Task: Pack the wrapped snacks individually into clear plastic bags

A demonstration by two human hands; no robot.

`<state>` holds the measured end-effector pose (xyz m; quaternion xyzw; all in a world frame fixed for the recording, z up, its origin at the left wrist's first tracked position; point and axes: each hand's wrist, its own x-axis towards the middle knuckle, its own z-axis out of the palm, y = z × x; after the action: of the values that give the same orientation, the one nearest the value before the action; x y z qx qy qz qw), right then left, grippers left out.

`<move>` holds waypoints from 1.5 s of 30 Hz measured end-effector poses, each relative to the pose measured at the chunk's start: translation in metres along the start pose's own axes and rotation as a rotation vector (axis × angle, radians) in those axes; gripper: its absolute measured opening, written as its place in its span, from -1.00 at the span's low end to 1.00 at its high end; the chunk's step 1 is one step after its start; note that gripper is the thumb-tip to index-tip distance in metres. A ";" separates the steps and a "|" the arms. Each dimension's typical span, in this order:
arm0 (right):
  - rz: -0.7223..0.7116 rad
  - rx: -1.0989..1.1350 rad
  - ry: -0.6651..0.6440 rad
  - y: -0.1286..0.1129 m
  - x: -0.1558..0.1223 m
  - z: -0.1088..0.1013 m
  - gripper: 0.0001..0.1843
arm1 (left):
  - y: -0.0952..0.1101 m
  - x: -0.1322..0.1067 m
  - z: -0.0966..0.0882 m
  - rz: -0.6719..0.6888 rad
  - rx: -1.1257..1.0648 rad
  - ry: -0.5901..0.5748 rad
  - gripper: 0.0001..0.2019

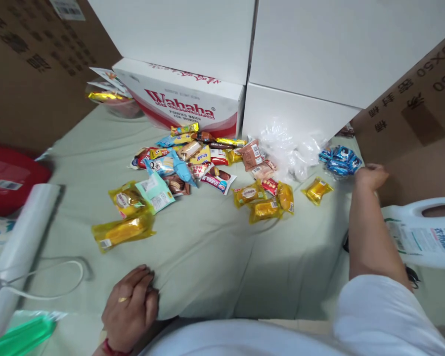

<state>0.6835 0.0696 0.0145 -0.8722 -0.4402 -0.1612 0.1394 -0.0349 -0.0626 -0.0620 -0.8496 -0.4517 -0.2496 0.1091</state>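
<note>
My left hand [130, 307] rests at the near edge of the pale green cloth [207, 257], fingers curled together on the fabric, a ring on one finger. My right hand [371, 175] is stretched out to the far right, next to a bunch of blue wrapped snacks [340, 160]; its fingers are curled and I cannot make out whether they hold anything. A heap of wrapped snacks [200, 163] lies in the middle of the cloth. Yellow packets [263, 200] lie closer to my right arm, and one yellow packet [317, 190] sits just left of my right hand.
A Wahaha carton [185, 96] and white boxes [300, 59] stand behind the snacks, brown cartons at both sides. Crumpled clear plastic bags [294, 148] lie by the boxes. A plastic roll [18, 247], a red pack [7, 178] and a white jug [422, 232] flank the cloth.
</note>
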 end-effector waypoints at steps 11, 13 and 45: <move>-0.399 -0.318 -0.450 -0.003 0.004 0.008 -0.21 | 0.000 -0.003 0.002 -0.019 -0.009 0.012 -0.80; -0.417 -0.327 -0.406 -0.007 0.006 0.014 -0.27 | -0.001 -0.003 0.002 -0.015 -0.014 0.010 -0.80; 0.161 0.043 -0.268 -0.024 0.038 0.077 0.10 | -0.005 -0.017 0.003 -0.179 -0.121 -0.091 -0.11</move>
<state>0.6974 0.1406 -0.0379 -0.9152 -0.3870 -0.0221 0.1105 -0.0458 -0.0705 -0.0735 -0.8214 -0.5141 -0.2465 0.0143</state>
